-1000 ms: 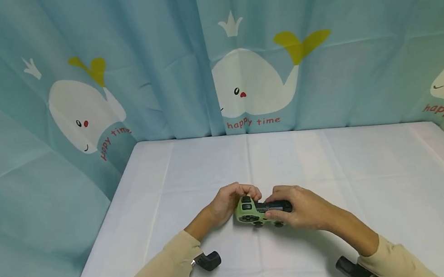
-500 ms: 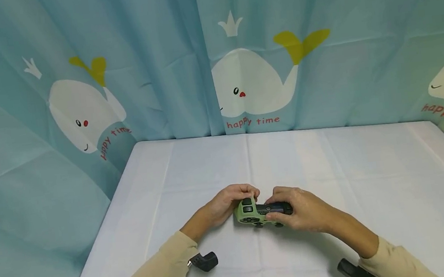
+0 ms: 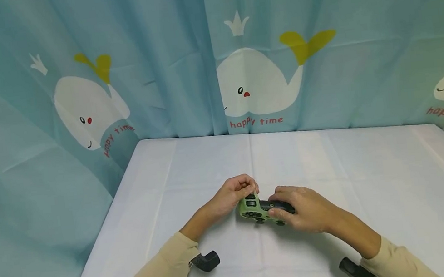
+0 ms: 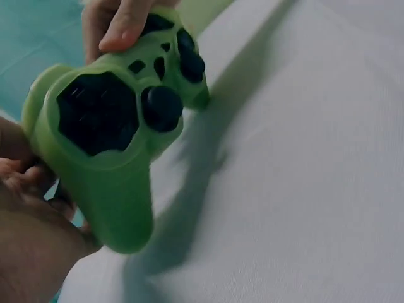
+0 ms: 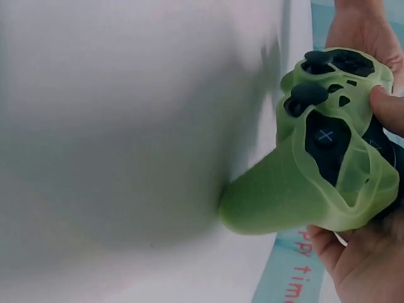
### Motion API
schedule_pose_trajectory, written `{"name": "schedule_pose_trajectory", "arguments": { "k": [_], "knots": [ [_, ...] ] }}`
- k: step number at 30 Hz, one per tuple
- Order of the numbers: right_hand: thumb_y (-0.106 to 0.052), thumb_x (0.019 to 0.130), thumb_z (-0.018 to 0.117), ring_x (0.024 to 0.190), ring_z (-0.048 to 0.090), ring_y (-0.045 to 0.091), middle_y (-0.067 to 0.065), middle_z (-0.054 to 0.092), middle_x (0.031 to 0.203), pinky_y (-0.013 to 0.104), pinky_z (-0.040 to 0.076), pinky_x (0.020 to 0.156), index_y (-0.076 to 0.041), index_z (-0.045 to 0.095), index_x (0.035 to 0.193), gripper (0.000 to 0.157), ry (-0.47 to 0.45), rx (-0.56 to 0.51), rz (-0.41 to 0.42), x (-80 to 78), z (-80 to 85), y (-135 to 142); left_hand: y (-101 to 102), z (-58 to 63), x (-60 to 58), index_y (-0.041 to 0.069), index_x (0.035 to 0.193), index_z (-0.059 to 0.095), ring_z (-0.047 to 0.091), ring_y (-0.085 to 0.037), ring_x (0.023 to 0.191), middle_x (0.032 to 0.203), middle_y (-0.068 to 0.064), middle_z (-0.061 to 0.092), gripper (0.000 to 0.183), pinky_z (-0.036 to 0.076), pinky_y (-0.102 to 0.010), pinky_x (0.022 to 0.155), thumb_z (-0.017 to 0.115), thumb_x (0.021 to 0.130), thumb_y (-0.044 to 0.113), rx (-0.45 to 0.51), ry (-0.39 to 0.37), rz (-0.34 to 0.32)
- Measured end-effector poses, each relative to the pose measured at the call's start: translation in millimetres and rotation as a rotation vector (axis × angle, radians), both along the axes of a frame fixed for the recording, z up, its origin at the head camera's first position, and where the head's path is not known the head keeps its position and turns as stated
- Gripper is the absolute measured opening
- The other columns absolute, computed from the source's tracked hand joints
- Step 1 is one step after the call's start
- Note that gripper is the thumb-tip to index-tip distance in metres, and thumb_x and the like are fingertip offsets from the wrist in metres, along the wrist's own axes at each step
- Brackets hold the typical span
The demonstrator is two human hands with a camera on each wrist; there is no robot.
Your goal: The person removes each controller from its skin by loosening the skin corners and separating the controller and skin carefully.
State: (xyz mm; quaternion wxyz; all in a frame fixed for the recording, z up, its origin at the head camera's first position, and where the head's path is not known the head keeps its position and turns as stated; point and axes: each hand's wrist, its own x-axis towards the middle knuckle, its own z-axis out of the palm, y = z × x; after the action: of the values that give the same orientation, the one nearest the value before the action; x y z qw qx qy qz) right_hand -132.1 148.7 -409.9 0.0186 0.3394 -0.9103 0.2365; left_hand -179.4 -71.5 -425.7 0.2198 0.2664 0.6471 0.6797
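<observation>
A black game controller (image 3: 272, 205) wears a green rubbery sleeve (image 5: 271, 196), and it is held a little above the white table. My right hand (image 3: 302, 209) grips its right side, with the thumb on the front face. At the left shoulder buttons, my left hand (image 3: 230, 197) pinches the sleeve's edge between thumb and fingers. In the right wrist view the sleeve sits askew, covering part of the face buttons (image 5: 327, 142), while black casing shows along the top. The left wrist view has the directional pad (image 4: 98, 113) framed by its sleeve opening.
A white cloth covers the table (image 3: 332, 167). Blue curtains (image 3: 169, 71) with whale prints stand along its back and left. Black wrist devices (image 3: 206, 261) stick out from both sleeves, low over the tabletop.
My left hand has risen slightly and tugs the sleeve's edge up at the left shoulder. The right hand keeps its grip. The head view has shifted a little.
</observation>
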Motion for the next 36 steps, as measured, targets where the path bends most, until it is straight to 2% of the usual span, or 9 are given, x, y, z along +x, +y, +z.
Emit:
{"name": "schedule_pose_trajectory", "arguments": {
  "k": [5,7,10,15,21,25,28,32,36],
  "knots": [
    [-0.049,0.090,0.048,0.072,0.048,-0.001,-0.021,0.051,0.085,0.027,0.042,0.066,-0.022,0.063,0.101,0.033,-0.038,-0.016,-0.007,-4.6,-0.9,3,4,-1.4,8.5,-0.003,0.094,0.050,0.051,-0.014,0.086,0.096,-0.012,0.053,0.014,0.043,-0.023,0.072,0.046,0.095,0.010,0.114,-0.176,0.125],
    [-0.050,0.089,0.048,0.071,0.049,-0.001,-0.022,0.051,0.084,0.026,0.042,0.066,-0.025,0.063,0.099,0.031,-0.057,-0.025,-0.008,-5.3,-1.0,5,4,-4.0,11.4,-0.002,0.095,0.050,0.050,-0.015,0.088,0.099,-0.014,0.051,0.013,0.043,-0.023,0.075,0.047,0.095,0.011,0.171,-0.253,0.143],
    [-0.050,0.088,0.050,0.070,0.049,0.000,-0.022,0.051,0.081,0.026,0.042,0.064,-0.028,0.063,0.096,0.027,-0.067,-0.043,-0.010,-6.3,-1.2,6,4,-7.0,14.7,-0.001,0.096,0.049,0.048,-0.016,0.089,0.100,-0.014,0.048,0.012,0.042,-0.023,0.075,0.048,0.094,0.011,0.219,-0.291,0.153],
    [-0.052,0.087,0.050,0.070,0.048,0.000,-0.023,0.051,0.082,0.026,0.042,0.064,-0.030,0.062,0.096,0.027,-0.065,-0.042,-0.005,-7.4,-0.7,5,-3,-11.2,17.3,0.000,0.096,0.049,0.045,-0.017,0.089,0.098,-0.012,0.045,0.010,0.041,-0.023,0.074,0.046,0.095,0.009,0.268,-0.310,0.125],
    [-0.054,0.086,0.051,0.070,0.048,-0.001,-0.025,0.051,0.083,0.025,0.041,0.064,-0.033,0.063,0.096,0.026,-0.083,-0.027,-0.018,-7.2,-1.1,7,-8,-15.7,18.8,0.002,0.092,0.050,0.043,-0.017,0.092,0.096,-0.010,0.044,0.009,0.040,-0.025,0.077,0.042,0.095,0.005,0.368,-0.383,0.011],
    [-0.054,0.085,0.052,0.071,0.048,-0.002,-0.025,0.051,0.084,0.026,0.042,0.065,-0.033,0.062,0.095,0.025,-0.054,-0.027,-0.017,-5.6,-3.1,8,-11,-18.3,16.4,0.003,0.090,0.050,0.041,-0.018,0.094,0.097,-0.008,0.044,0.011,0.038,-0.026,0.080,0.040,0.095,0.005,0.359,-0.358,-0.075],
    [-0.054,0.085,0.052,0.071,0.048,-0.002,-0.025,0.051,0.085,0.026,0.042,0.066,-0.032,0.061,0.095,0.025,-0.018,-0.029,-0.016,-4.2,-4.6,8,-15,-19.5,13.0,0.002,0.091,0.050,0.040,-0.019,0.095,0.099,-0.008,0.043,0.012,0.037,-0.028,0.082,0.039,0.095,0.004,0.310,-0.289,-0.126],
    [-0.053,0.085,0.054,0.069,0.047,-0.002,-0.023,0.052,0.084,0.025,0.042,0.064,-0.031,0.060,0.094,0.024,0.012,-0.043,-0.015,-2.2,-7.5,8,-22,-20.5,9.2,0.001,0.092,0.051,0.038,-0.019,0.094,0.098,-0.007,0.042,0.009,0.034,-0.030,0.081,0.043,0.094,0.006,0.193,-0.173,-0.146],
    [-0.052,0.084,0.055,0.067,0.047,-0.001,-0.022,0.053,0.082,0.025,0.042,0.062,-0.030,0.060,0.093,0.025,0.024,-0.057,-0.009,-0.8,-9.3,8,-28,-20.9,8.6,0.001,0.092,0.050,0.037,-0.019,0.095,0.097,-0.005,0.041,0.009,0.030,-0.033,0.081,0.046,0.094,0.009,0.104,-0.102,-0.148]
  ]
}}
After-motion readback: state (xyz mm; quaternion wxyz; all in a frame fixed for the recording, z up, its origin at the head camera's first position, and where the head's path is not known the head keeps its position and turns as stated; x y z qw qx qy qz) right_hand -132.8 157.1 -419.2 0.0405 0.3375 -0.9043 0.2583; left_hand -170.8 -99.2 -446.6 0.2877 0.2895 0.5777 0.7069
